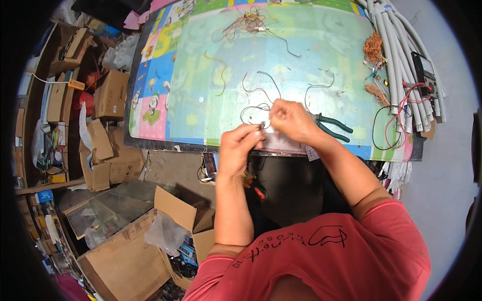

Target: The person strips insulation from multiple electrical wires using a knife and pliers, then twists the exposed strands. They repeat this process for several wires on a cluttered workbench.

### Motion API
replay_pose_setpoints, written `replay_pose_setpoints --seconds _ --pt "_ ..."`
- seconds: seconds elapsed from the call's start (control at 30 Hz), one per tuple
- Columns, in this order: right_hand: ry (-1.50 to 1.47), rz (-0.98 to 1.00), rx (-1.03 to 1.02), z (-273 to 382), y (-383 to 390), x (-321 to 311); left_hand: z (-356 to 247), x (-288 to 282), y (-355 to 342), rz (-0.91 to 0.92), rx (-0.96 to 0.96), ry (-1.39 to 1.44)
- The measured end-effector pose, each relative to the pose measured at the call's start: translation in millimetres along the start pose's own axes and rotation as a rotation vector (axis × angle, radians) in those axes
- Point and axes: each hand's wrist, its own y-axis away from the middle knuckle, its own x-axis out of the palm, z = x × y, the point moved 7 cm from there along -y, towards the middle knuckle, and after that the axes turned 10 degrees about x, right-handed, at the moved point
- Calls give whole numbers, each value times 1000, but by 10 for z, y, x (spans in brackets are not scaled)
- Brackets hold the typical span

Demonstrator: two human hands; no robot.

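Observation:
Close together above the table's near edge, both my hands are closed. My left hand (pixel 240 143) pinches a small dark piece (pixel 262 125) between thumb and fingertips; its kind is too small to tell. To its right, my right hand (pixel 291 119) has its fingers curled in, with thin wires running up to it. Among these are a black wire (pixel 271 81) and a red wire (pixel 257 90). A thin dark wire loop (pixel 244 111) lies just beyond my left hand. Pliers (pixel 335 122) with dark green handles rest beside my right wrist, their jaws partly hidden.
Tangled wires (pixel 248 22) lie at the table's far side, a yellow wire (pixel 223 75) nearer. Copper strands (pixel 372 47), long white tubes (pixel 394 55) and a multimeter (pixel 427 67) with leads line the right edge. Cardboard boxes (pixel 111 95) and shelves (pixel 30 125) stand left; an opened carton (pixel 175 205) sits below.

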Motion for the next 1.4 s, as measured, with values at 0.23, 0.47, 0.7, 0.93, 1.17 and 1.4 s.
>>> replay_pose_setpoints --seconds 0.23,0.47,0.7,0.93,1.17,1.4 --pt "244 -302 14 273 36 -526 -118 -79 33 23 -39 367" --pt "-91 113 -89 452 220 177 -41 -87 -18 37 -66 370" --pt "-10 166 -135 413 211 235 20 -25 -46 5 -100 301" --pt "314 24 -381 564 279 167 112 -90 -81 -232 -68 -122" --pt "222 3 -278 483 203 145 181 -63 -87 -235 -100 122" --pt "368 -206 -399 557 290 160 231 -43 -75 -312 -104 172"
